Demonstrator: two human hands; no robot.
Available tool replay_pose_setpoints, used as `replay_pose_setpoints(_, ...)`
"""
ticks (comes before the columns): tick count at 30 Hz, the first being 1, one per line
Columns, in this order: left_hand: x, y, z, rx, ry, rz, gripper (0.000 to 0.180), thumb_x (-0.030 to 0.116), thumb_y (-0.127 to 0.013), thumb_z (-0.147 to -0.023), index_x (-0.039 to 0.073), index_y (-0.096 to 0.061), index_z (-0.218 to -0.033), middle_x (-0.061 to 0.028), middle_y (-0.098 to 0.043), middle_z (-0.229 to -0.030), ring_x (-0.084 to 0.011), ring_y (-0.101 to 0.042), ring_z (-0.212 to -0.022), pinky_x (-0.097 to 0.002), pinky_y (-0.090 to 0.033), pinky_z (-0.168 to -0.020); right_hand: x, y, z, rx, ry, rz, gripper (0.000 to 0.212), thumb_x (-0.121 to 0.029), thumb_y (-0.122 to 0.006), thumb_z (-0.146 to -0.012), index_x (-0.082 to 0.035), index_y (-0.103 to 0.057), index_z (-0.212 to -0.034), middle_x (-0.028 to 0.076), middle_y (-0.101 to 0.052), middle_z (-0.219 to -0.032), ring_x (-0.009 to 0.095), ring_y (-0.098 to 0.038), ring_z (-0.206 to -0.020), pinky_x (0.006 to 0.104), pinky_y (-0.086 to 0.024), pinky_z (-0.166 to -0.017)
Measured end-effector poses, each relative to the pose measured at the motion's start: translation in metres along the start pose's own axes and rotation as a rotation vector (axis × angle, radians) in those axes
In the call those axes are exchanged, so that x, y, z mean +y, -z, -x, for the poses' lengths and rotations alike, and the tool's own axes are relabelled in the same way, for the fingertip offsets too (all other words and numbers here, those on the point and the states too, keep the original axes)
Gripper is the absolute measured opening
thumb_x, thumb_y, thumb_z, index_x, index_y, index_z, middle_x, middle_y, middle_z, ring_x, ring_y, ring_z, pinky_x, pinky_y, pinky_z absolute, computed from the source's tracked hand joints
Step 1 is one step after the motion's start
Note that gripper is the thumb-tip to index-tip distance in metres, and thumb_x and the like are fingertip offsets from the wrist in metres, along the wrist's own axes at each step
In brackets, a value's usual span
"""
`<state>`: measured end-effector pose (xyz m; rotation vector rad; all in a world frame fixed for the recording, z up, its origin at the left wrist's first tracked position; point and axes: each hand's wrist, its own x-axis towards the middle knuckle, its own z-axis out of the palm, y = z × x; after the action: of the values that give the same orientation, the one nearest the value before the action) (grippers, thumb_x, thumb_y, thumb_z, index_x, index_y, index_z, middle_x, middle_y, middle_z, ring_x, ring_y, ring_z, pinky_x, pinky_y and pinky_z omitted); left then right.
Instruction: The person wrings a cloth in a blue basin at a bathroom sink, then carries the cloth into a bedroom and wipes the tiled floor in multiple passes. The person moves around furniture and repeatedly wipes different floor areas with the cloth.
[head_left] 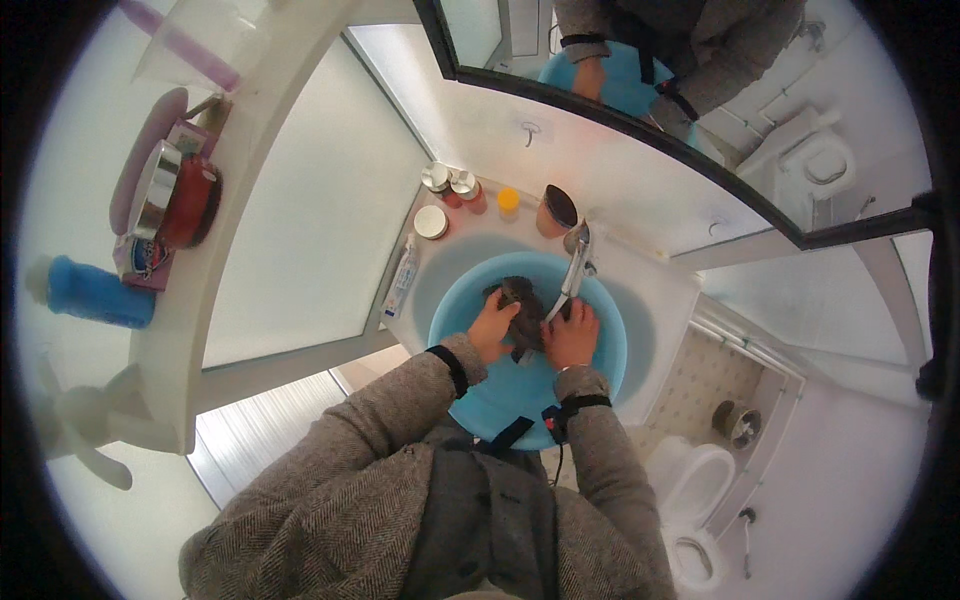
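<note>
A dark grey-brown cloth (pixel 520 300), bunched up, lies in a light blue plastic basin (pixel 455 300) that rests on the sink. My left hand (pixel 490 328) is closed round the cloth's left side, with the thumb over it. At the cloth's right edge, my right hand (pixel 573 338) has its fingers curled and pressed against the fabric; part of its grip is hidden. The silver faucet (pixel 577 268) reaches over the basin from the back, its spout ending between my two hands, close to the right fingers.
Behind the basin stand several small jars (pixel 466 188), a yellow-capped bottle (pixel 508 202) and a brown cup (pixel 557 210). A white tube (pixel 402 278) lies at the left edge. A black-framed mirror (pixel 620 120) hangs above. To the right is a toilet (pixel 690 480).
</note>
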<state>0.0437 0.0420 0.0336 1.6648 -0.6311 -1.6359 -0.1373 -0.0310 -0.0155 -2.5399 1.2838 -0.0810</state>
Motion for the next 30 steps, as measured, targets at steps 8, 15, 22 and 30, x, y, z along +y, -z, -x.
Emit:
replay_pose_setpoints(8,-0.007,-0.004,-0.010,0.320,0.365,0.521,0.094,0.026,-0.071,-0.082,0.015,-0.006,-0.149,-0.0137,-0.008,-0.156,-0.0406,-0.013,-0.140,-0.0701,-0.014,-0.106,-0.035,-0.008,0.004,-0.458,0.011,0.031,0.087,-0.050,-0.067,-0.076,-0.011,-0.030,-0.144,0.015,-0.032,-0.147,0.032,-0.027,-0.138,0.0601,-0.021,-0.109)
replay_pose_setpoints(15,-0.065,0.023,-0.028,-0.205,0.034,-0.364,0.097,0.032,-0.085,-0.064,0.010,-0.032,-0.142,-0.0201,-0.028,-0.149,-0.0379,-0.020,-0.139,-0.0487,-0.028,-0.110,-0.029,-0.019,0.012,-0.464,-0.051,-0.043,0.087,-0.042,-0.072,-0.069,-0.012,-0.035,-0.142,0.013,-0.039,-0.143,0.030,-0.038,-0.132,0.0618,-0.026,-0.105)
replay_pose_setpoints(22,-0.044,0.004,-0.008,-0.301,-0.271,-0.880,0.079,0.044,-0.078,-0.072,0.007,-0.046,-0.133,-0.0220,-0.044,-0.137,-0.0369,-0.043,-0.126,-0.0423,-0.036,-0.106,-0.023,-0.017,0.014,-0.338,-0.033,-0.175,0.056,-0.026,-0.075,-0.068,-0.012,-0.055,-0.118,0.010,-0.050,-0.126,0.032,-0.046,-0.120,0.0590,-0.033,-0.100)
replay_pose_setpoints(30,-0.027,-0.031,-0.022,-0.256,0.462,1.028,0.039,0.035,-0.050,-0.096,0.004,-0.051,-0.120,-0.0125,-0.060,-0.117,-0.0282,-0.058,-0.108,-0.0456,-0.044,-0.096,-0.023,0.079,0.039,-0.080,0.290,-0.616,0.042,-0.017,-0.074,-0.071,-0.003,-0.058,-0.108,0.016,-0.052,-0.115,0.037,-0.050,-0.109,0.0450,-0.043,-0.093)
